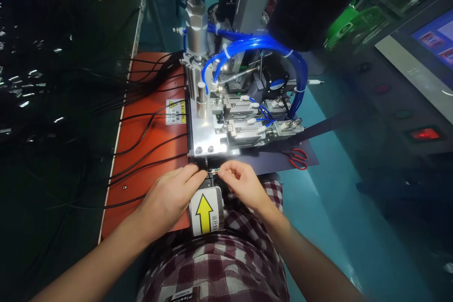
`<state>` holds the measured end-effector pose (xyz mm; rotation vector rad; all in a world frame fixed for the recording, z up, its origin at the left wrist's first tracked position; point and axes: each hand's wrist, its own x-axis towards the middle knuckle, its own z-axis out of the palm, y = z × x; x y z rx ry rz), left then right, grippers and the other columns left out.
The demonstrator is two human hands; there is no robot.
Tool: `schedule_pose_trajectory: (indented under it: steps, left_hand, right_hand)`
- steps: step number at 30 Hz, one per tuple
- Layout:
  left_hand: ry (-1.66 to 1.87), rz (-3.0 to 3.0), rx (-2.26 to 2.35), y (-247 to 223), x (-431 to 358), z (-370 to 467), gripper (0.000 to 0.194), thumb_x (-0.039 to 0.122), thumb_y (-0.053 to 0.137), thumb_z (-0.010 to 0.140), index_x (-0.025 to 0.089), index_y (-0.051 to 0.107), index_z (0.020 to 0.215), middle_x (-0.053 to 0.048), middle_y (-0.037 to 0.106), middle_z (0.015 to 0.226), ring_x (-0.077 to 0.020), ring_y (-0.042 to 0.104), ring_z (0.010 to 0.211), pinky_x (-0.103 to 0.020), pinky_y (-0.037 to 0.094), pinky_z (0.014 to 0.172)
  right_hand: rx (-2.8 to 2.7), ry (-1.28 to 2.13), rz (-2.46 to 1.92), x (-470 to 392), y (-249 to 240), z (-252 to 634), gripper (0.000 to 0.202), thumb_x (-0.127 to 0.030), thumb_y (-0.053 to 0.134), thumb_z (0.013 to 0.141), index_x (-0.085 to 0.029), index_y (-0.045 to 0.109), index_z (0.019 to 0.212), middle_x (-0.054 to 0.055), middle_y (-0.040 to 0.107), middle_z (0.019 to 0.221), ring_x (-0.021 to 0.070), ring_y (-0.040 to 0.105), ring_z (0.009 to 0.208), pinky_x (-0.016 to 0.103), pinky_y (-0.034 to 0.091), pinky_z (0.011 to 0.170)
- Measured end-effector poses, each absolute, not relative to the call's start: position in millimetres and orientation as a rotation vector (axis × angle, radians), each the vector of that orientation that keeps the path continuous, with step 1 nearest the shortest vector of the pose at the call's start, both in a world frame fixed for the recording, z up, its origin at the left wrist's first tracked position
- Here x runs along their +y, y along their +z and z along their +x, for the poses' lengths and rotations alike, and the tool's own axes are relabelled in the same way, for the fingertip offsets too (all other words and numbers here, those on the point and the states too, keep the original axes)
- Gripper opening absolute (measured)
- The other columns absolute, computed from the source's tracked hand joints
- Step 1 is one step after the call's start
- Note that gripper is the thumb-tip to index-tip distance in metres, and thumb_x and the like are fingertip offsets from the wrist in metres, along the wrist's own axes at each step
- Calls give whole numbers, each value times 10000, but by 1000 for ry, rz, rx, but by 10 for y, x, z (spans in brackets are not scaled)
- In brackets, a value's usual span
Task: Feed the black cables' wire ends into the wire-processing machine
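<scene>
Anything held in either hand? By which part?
Right hand: thin coloured wires, in a fingertip pinch; which part of them is too small to tell. Left hand: fingertips beside them, hold unclear.

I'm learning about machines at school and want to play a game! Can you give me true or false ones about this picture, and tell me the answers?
1. The thick, curved hoses on the machine are blue. True.
2. The big arrow is red. False: it is yellow.
3. The left hand holds the red-handled snips. False: they lie on the dark board, and neither hand holds them.
4. Black cables run over the orange board. True.
5. The right hand is far from the left hand. False: their fingertips are close together, by a tiny piece.
</scene>
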<state>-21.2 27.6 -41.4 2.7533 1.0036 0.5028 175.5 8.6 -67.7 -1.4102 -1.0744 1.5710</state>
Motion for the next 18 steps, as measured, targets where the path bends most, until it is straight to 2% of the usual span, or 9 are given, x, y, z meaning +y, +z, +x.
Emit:
schedule_pose_trajectory:
  steps: [6, 10, 18]
  left_hand:
    - [520, 2749, 995, -430, 283, -209, 272, 141, 357, 934, 98, 605, 1037, -116, 647, 895, -221, 635, 722, -321, 538, 600]
    - [522, 2730, 997, -430, 277, -214, 266, 124, 365, 927, 96, 601, 1046, -117, 641, 909, -226, 629, 732, -330, 533, 599]
    - [442, 2624, 1009, -417, 278, -209, 239, 101, 383, 915, 104, 611, 985, -104, 621, 884, -210, 600, 754, -321, 520, 652]
  right_hand:
    - [-1014, 1543, -1396, 46, -806, 1754, 266, -417, 558, 833, -171, 550, 734, -42, 453, 563, 111, 404, 473, 242, 308, 458]
    - [-1062, 1462, -1382, 58, -840, 1691, 241, -398, 560, 855, -182, 546, 751, -39, 466, 592, 119, 428, 507, 244, 336, 484]
    - [-831, 1599, -1303, 91, -804, 1603, 265, -418, 628, 781, -185, 518, 720, -67, 459, 506, 105, 391, 461, 241, 308, 489]
